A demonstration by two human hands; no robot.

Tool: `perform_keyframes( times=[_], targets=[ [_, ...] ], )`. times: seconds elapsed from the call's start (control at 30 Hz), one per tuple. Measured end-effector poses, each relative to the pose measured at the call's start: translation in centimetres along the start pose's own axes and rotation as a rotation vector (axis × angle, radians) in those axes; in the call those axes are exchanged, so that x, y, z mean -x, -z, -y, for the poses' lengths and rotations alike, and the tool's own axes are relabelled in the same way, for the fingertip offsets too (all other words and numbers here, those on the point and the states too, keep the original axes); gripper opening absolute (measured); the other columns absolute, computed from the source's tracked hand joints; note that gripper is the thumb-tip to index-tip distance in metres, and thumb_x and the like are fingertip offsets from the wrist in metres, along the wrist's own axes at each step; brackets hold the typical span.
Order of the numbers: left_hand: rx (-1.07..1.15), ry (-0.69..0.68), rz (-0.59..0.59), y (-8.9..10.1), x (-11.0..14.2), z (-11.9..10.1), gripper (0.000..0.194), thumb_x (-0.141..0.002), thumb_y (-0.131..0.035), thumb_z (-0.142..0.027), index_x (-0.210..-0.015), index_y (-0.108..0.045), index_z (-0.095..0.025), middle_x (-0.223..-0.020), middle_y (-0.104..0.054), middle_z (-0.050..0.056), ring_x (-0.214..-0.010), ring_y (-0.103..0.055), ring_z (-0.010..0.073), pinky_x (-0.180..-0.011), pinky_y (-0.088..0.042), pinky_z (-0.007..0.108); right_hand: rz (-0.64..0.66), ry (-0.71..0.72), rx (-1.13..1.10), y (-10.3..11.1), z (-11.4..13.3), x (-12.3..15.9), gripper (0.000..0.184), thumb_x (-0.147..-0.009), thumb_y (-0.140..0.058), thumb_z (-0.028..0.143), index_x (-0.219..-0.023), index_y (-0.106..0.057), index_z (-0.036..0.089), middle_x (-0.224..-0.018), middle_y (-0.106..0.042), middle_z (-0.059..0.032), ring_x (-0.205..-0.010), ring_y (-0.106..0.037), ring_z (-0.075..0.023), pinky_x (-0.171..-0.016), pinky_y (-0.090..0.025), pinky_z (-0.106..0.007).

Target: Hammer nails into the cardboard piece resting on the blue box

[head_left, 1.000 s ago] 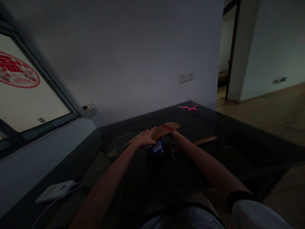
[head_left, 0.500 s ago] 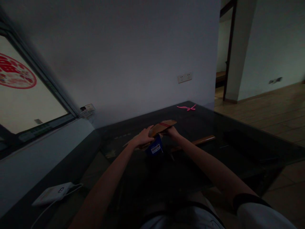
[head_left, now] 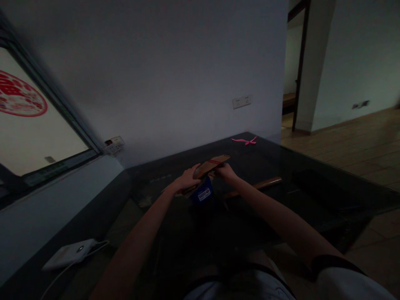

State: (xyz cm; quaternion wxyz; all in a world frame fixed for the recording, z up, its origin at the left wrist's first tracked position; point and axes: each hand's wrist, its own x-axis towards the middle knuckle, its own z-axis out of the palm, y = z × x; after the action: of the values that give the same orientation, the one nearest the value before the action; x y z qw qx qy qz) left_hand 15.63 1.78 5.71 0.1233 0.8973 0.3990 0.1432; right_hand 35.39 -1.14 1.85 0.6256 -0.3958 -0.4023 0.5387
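Note:
Over the dark table, my left hand (head_left: 188, 179) is closed on the left side of a brown cardboard piece (head_left: 215, 163) with red stripes. My right hand (head_left: 225, 172) grips the same cardboard at its right edge, its fingertips partly hidden beneath it. Just under the cardboard stands a small blue box (head_left: 201, 193) with a white label on its front. More brown cardboard shows around its top; whether it is joined to the box I cannot tell. Behind my right forearm lies a wooden-handled tool (head_left: 268, 182), apparently a hammer, partly covered by the arm.
A pink ribbon-like item (head_left: 246, 142) lies at the table's far corner. A dark flat object (head_left: 321, 189) rests on the right side. On the left ledge sits a white power bank (head_left: 70, 253) with a cable. The wall (head_left: 175, 104) borders the table's (head_left: 275, 156) far edge.
The cardboard has tilted slightly and shifted a little to the left with both hands. The blue box and the other things have stayed in place.

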Motion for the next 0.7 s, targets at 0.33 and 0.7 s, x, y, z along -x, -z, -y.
perform_keyframes(
  times=[0.33,0.7],
  targets=[
    [-0.032,0.019,0.03,-0.3,0.0,-0.2,0.085,-0.066,-0.061,-0.036,-0.14,-0.022,-0.022,-0.135,-0.04,0.012,-0.118,-0.043,0.0299,-0.097,-0.037,0.044,0.01,-0.05,0.112,-0.6,-0.4,0.3,0.011,-0.074,-0.054,0.012,-0.083,-0.06,0.015,-0.058,-0.066,-0.0034,-0.048,-0.06,-0.0121,-0.051,-0.05,-0.023],
    [-0.13,0.01,0.039,-0.2,0.5,-0.8,0.089,-0.065,-0.063,-0.05,-0.14,-0.022,-0.024,-0.132,-0.044,0.011,-0.117,-0.044,0.03,-0.096,-0.037,0.042,-0.016,0.009,0.025,-0.1,-1.0,1.7,0.024,-0.059,-0.056,0.005,-0.081,-0.056,0.015,-0.057,-0.061,0.001,-0.046,-0.053,-0.0101,-0.047,-0.044,-0.022]
  ],
)
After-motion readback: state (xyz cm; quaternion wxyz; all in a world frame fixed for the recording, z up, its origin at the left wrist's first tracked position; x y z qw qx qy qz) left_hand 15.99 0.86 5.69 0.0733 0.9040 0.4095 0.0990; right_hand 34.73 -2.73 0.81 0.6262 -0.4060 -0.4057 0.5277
